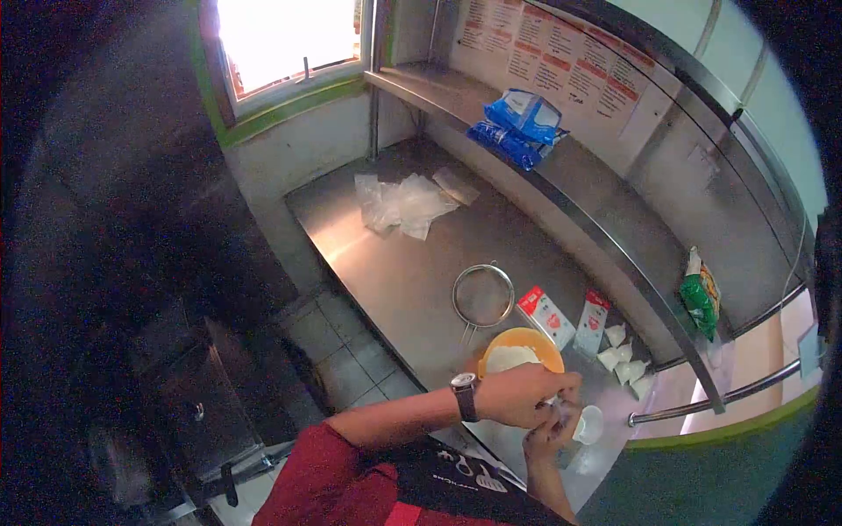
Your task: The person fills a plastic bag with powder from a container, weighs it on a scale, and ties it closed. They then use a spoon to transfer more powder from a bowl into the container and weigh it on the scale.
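- Stretching diagonally through the middle, the steel counter (pixel 395 272) carries most of the action, smooth and shiny by the window side.
- Above it runs the metal shelf (pixel 596 188), with blue packets (pixel 519 127) up one end and a green packet (pixel 700 296) down the other; their brand names are too small to read.
- Over to the wall, and there's writing! Printed sheets (pixel 561 53) in orange-banded blocks, but the lines blur away.
- Clear plastic bags (pixel 408 203) lie rumpled at the far end, looking feather-light and limp.
- Here's the orange bowl (pixel 539 340), white powder (pixel 511 358) inside, right beside the left forearm; probably light and fairly stiff, best taken by the rim.
- Just past it, the round sieve (pixel 483 294) lies flat, handle towards the bowl.
- Two cartons, one red-topped (pixel 545 317), one beside it (pixel 592 322), show red marks on white; no legible lettering.
- In come the hands: the left hand (pixel 517 394), wearing a watch, curls its grip round a small whitish item (pixel 551 401); the right hand (pixel 551 430) meets it, though whether its fingers pinch too, I can't tell.
- That item sits between the hands, near a white cup (pixel 589 424); likely light and soft, best pinched at an edge.
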### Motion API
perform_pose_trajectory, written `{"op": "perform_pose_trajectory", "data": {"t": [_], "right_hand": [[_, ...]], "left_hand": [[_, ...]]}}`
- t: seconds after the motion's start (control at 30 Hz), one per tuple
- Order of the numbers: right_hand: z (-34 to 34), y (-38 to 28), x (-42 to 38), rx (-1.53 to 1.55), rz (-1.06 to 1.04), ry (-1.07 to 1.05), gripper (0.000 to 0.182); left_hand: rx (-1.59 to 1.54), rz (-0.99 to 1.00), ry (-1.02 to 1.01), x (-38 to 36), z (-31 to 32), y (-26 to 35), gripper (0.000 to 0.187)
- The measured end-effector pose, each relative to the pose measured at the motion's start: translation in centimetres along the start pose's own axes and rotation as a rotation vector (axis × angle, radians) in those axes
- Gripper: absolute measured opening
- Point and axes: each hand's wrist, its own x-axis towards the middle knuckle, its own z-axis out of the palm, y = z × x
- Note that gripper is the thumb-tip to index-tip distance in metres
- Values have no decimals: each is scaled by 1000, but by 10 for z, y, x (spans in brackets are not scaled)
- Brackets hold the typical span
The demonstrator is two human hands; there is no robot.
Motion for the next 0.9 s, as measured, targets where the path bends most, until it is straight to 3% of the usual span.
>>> {"op": "perform_pose_trajectory", "data": {"t": [0.07,0.1,0.13,0.17,0.2,0.23,0.3,0.4,0.43,0.47,0.57,0.63,0.67,0.73,0.77,0.83,0.9], "right_hand": [[-6,-5,6,251,109,-256,25],[-8,-4,9,248,110,-241,25],[-10,-2,14,101,59,-306,24],[-11,0,16,-48,15,-368,23],[-12,3,14,-51,27,-346,23],[-10,6,10,-120,36,-374,22],[-3,7,5,-158,24,-316,19],[-12,17,-17,-167,43,-304,17],[-16,18,-20,-156,34,-310,17],[-22,18,-21,-155,45,-302,17],[-41,14,-24,-131,42,-295,12],[-57,14,-23,-269,18,-322,10],[-66,13,-24,-279,144,-352,11],[-74,-2,-9,-281,165,-310,15],[-77,-2,-11,-160,277,-213,17],[-92,-1,-10,-47,385,-82,18],[-108,-5,-6,47,475,-95,19]], "left_hand": [[-107,7,58,-4,2,-3,26],[-210,11,127,-6,4,-4,22],[-204,13,109,-8,8,-5,22],[-166,-97,247,-11,14,-5,20],[-125,-208,381,-13,24,-5,17],[-122,-210,355,-16,36,-15,17],[-291,-261,612,-19,64,-41,17],[-372,-350,590,-31,74,-37,15],[-598,-420,590,-32,83,-35,14],[-593,-429,581,-32,87,-34,14],[-513,-487,539,-32,99,-26,11],[-189,-488,509,-26,109,-19,12],[-209,-510,463,-21,115,-11,12],[107,-275,561,-8,121,7,16],[87,-278,529,-3,124,11,16],[298,130,515,9,124,15,17],[323,236,434,20,126,22,17]]}}
